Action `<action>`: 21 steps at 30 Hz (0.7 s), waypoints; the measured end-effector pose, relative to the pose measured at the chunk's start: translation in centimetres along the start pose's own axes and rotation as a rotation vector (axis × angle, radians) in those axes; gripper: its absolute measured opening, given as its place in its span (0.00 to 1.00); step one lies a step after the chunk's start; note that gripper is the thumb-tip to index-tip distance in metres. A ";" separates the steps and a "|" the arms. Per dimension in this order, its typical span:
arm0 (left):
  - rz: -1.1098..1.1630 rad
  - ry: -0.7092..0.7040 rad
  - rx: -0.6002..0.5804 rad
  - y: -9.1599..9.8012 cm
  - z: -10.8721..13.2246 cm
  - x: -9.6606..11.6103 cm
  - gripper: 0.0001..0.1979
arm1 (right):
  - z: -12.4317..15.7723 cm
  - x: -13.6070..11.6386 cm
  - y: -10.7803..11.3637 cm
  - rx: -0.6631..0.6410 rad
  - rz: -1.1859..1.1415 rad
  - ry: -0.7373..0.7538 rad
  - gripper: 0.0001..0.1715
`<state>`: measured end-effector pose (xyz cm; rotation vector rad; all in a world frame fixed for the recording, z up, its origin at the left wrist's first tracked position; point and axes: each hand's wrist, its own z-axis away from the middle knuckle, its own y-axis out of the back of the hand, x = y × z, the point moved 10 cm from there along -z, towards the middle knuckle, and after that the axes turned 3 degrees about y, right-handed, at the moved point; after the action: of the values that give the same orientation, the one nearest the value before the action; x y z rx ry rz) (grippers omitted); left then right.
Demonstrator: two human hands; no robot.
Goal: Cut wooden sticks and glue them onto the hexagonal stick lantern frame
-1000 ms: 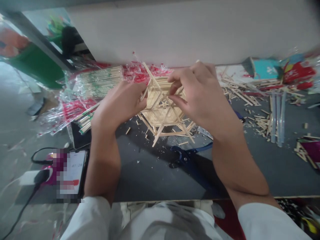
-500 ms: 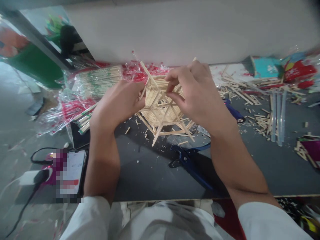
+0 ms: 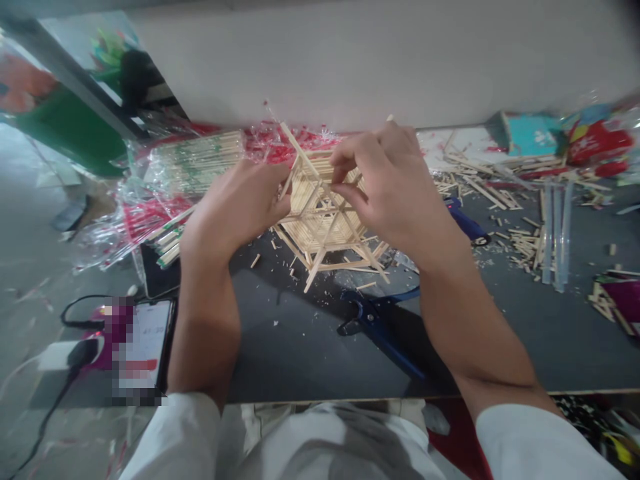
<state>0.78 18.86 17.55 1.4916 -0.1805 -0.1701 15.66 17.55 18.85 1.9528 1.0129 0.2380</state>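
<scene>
A web-like frame of pale wooden sticks (image 3: 327,230) stands over the dark table, with spokes poking outward. On its left edge my left hand (image 3: 245,203) is closed, thumb and fingers gripping the frame. My right hand (image 3: 383,180) is at the upper right of the frame, thumb and forefinger bent toward each other over the sticks; whatever is between those fingertips is too small to make out. Blue cutters (image 3: 380,327) lie just below the frame. Behind my left hand is a plastic-wrapped bundle of sticks (image 3: 200,160).
Cut stick pieces (image 3: 527,247) and clear glue sticks (image 3: 557,233) lie on the right. A blue tool (image 3: 467,223) sits beside my right wrist. At the left edge are a phone (image 3: 145,347) and cables. A pale wall (image 3: 360,60) rises behind.
</scene>
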 end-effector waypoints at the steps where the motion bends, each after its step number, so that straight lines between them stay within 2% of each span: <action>1: 0.003 0.000 0.000 0.0 0.0 0.0 0.05 | 0.0 -0.1 0.0 0.005 0.006 0.006 0.11; 9: -0.003 -0.010 0.017 0.0 0.0 -0.1 0.06 | 0.0 -0.1 0.0 -0.016 -0.003 0.008 0.08; 16: 0.035 -0.012 0.011 -0.1 -0.1 -0.4 0.07 | 0.8 1.1 3.0 -0.076 -0.004 0.045 0.11; 21: 0.037 -0.038 0.035 0.1 -0.1 -0.3 0.05 | 1.0 1.8 4.0 -0.001 0.016 0.040 0.15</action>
<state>0.51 18.99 17.68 1.5190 -0.2424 -0.1661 19.60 17.20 20.95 1.9627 1.0234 0.2872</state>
